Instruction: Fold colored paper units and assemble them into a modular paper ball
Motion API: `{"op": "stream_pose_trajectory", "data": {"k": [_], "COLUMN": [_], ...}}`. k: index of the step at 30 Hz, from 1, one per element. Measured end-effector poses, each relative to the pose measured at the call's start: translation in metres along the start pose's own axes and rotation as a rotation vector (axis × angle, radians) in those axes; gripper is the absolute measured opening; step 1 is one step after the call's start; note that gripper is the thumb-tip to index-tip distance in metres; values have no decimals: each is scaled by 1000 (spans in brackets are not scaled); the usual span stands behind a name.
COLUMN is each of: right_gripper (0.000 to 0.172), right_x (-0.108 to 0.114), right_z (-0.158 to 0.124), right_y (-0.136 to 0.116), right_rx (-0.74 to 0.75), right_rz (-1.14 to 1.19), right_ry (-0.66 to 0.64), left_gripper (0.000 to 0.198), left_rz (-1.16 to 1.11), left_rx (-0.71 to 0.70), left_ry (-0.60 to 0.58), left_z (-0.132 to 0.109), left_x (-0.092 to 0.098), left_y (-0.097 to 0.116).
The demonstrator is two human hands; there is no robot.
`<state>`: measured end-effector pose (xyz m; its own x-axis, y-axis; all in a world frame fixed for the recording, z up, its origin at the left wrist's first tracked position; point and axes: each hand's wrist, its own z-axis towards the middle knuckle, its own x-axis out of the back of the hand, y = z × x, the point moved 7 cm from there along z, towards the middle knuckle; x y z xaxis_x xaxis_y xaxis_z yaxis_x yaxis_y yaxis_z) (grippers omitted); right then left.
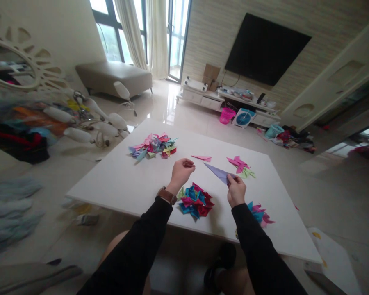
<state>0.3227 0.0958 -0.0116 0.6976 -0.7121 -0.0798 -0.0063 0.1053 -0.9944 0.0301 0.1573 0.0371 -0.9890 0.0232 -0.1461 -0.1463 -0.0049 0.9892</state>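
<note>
In my right hand (236,191) is a purple folded paper (217,172), pinched at its wide end. Its long narrow point is directed up and to the left. My left hand (182,173), with a brown watch strap at the wrist, hovers left of that point, fingers curled together and nothing visible in them. Beyond both hands lies a pink folded paper strip (203,158). Close below the left hand sits a cluster of blue, red and green folded papers (197,200). Blue and pink folded papers (260,214) are partly hidden behind my right forearm.
The white table (117,180) also carries a large mixed pile of folded papers (155,145) at back left. Pink and light green folded papers (240,164) lie at the right. A white multi-armed lamp (95,123) stands past the left edge. Beyond are a TV cabinet (203,98) and pink basket (226,116).
</note>
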Motion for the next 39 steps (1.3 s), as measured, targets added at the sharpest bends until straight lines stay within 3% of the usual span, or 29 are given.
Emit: {"op": "stream_pose_trajectory", "data": {"k": [6, 10, 14, 18, 23, 28, 31, 39], "right_gripper": [35, 31, 25, 26, 40, 38, 34, 27], "right_x": [-73, -117, -138, -140, -148, -194, -217, -247], "right_z": [68, 107, 134, 149, 138, 95, 74, 54], "right_y": [28, 53, 78, 87, 72, 68, 71, 62], "right_rx": [-18, -3, 10, 68, 296, 520, 582, 687], "right_rz": [-146, -310, -500, -721, -982, -1120, -1200, -1369], "right_ry": [-33, -86, -138, -168, -258, -630, -774, -826], "left_gripper": [11, 17, 19, 20, 22, 20, 19, 19], "left_rz": [318, 447, 469, 452, 428, 416, 426, 400], "left_rx": [-10, -66, -80, -50, -56, -59, -71, -89], "left_ry": [-228, -288, -293, -303, -301, -303, -304, -273], "left_z": [-14, -19, -13, -6, -3, -12, -18, -15], "left_x": [-25, -31, -30, -30, -28, -29, -29, -18], "left_y": [5, 6, 3, 0, 1, 6, 9, 13]}}
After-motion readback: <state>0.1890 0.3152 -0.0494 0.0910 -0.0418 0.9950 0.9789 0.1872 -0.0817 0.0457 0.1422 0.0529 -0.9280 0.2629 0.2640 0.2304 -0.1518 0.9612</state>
